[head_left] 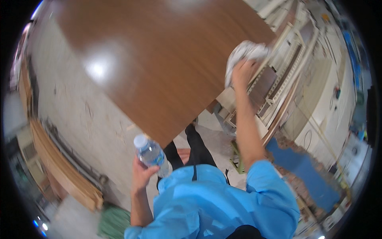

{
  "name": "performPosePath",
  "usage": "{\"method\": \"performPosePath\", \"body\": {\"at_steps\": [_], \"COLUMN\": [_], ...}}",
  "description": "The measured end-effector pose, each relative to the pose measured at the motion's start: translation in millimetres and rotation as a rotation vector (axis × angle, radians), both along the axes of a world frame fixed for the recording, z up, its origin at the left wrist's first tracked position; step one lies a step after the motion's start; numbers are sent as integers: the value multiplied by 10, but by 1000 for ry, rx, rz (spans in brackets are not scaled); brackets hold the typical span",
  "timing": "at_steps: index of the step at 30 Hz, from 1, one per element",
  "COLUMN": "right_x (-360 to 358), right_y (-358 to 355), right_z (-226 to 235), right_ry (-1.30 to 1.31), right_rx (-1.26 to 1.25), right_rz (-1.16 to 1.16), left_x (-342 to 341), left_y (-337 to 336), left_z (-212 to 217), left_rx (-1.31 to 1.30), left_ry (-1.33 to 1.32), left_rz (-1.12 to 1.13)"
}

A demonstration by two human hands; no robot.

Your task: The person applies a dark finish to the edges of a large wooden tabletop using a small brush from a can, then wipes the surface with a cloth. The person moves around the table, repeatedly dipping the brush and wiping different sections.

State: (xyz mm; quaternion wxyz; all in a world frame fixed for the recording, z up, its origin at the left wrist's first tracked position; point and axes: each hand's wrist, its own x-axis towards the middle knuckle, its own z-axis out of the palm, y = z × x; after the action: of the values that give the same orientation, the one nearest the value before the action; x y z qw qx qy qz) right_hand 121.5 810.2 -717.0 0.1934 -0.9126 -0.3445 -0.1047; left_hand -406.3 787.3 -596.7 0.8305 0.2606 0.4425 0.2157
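Left hand (pixel 140 173) | closed round a clear water bottle (pixel 151 154), cap toward 11 o'clock | right hand (pixel 243 71) | pressed on a white cloth (pixel 244 55) at the brown panel's (pixel 159 67) 3 o'clock edge | cloth lay at 1 o'clock from the bottle, well apart.

Large brown wood-veneer board (pixel 159 67), flat and glossy, serves as the surface; a bright light reflection shows on its left half. A crumpled white cloth (pixel 244 53) lies directly on its right edge, pressed under the right hand (pixel 243 71). Nothing else visibly rests on the surface. One corner points toward the person. Below it, the pale grey concrete floor (pixel 79 115) is scuffed and carries a stack of light wooden panels (pixel 63 167) along its left side, plus white framed sections (pixel 278 87) at right.
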Motion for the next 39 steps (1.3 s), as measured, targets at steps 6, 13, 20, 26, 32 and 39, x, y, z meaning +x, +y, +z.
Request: {"method": "performPosePath", "body": {"at_steps": [6,13,20,26,32,39], "right_x": [-3218,-3388,-4298,-4724,-2834,-3510], "right_y": [-766,1091,24,2177,847,3431], "right_z": [413,328,570,-89,251,-576], "right_ry": [113,-383,-76,-263,-108,-135], "right_rx": [-334,-370,-755,-433,-683,-458], "right_rz": [847,1162,1115,1066,673,409], "left_x": [-516,-1043,-1691,-1691,-2133,-2590], "left_y": [-527,-717,-575,-252,524,1192], "left_z": [-6,7,-143,-337,-582,-951], "left_rx": [-38,4,-73,-83,-37,16], "left_ry": [51,48,-66,-98,-174,-122], "left_rz": [246,439,579,501,502,394]}}
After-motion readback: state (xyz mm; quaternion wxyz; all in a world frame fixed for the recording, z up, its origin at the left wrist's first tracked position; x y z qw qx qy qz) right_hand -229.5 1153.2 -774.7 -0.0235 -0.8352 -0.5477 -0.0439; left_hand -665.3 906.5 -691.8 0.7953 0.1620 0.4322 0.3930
